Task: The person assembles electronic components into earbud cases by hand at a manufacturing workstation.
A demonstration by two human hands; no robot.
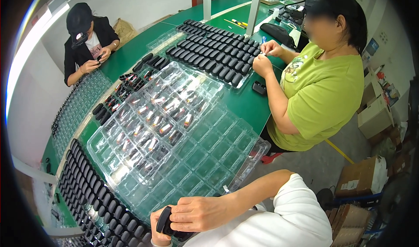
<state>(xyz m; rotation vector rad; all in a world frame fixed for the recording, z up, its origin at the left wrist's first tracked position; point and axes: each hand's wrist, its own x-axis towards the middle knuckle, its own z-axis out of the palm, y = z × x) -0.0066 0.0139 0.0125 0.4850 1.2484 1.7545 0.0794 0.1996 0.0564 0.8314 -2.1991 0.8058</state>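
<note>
A black earbud charging case (164, 221) is held between my two hands at the lower edge of the view. My left hand (158, 230) grips it from the left, its fingers partly hidden behind the case. From the right, my right hand (194, 214) closes over it with bent fingers. More dark casing shows beneath the right fingers; whether the lid stands apart from the base I cannot tell. Just beyond my hands lies a clear plastic tray (198, 181) with bare square compartments. To the left are rows of similar black cases (94, 190).
A stacked clear tray (98, 138) holds small parts with silvery and orange pieces. Black cases (209, 51) fill another tray farther off. Across the green table (163, 27), a person in dark clothes (89, 42) handles a small item; a person in a green shirt (323, 90) works at right.
</note>
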